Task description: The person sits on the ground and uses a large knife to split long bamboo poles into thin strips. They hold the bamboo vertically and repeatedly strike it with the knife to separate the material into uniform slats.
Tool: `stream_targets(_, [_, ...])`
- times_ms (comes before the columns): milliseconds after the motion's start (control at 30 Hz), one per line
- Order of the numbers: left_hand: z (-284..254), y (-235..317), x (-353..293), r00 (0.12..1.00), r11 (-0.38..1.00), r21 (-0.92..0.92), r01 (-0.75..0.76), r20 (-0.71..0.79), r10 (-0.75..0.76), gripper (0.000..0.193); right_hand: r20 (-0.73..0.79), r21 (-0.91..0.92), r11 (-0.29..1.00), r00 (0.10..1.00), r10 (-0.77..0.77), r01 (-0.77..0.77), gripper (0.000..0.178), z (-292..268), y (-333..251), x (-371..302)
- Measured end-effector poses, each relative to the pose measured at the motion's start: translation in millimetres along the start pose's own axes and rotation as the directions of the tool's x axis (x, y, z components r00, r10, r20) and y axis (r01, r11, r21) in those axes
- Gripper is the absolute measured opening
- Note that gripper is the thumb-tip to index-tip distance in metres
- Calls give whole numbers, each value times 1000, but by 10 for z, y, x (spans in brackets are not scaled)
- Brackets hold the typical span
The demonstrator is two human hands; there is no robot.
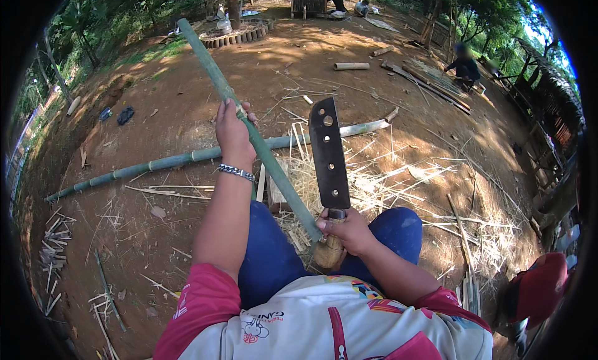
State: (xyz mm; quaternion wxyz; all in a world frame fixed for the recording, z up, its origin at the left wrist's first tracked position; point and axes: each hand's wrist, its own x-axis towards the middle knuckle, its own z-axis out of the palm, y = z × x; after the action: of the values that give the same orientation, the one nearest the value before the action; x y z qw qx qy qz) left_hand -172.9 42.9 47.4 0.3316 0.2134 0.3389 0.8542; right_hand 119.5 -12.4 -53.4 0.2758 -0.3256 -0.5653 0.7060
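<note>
White-and-magenta printed shirt (286,332) fills the lower edge, below bent knees in blue trousers (269,254). The left hand (234,132) is wrapped around a long green bamboo pole (270,158), which slants down toward the right hand (350,232). That one grips the wooden handle of an upright, dark-bladed machete (336,151) with holes. Beyond, pale bamboo shavings (374,182) litter brown ground (168,123).

One straight green bamboo length (261,151) is in the left hand (234,134), one silver chain bracelet (235,172) just behind that hand. The right hand (355,231) has one broad black-bladed, wooden-handled knife (326,153) with five round holes. One long green jointed bamboo pole (180,158) lies beneath the left hand; pale bamboo shavings (374,188) beyond the right are uncountable.
</note>
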Motion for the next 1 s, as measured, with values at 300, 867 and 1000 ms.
stream_targets(300, [192, -86, 133, 973, 955, -243, 172, 192, -126, 35, -15, 3, 999, 999, 46, -46, 29, -55, 94, 192])
stream_targets(867, [61, -614, 481, 881, 815, -463, 349, 459, -117, 45, 26, 26, 985, 986, 167, -168, 29, -224, 485, 520])
stream_targets(1000, [47, -694, 517, 915, 854, -421, 306, 378, -141, 45, 27, 109, 974, 980, 195, -197, 28, -239, 543, 597])
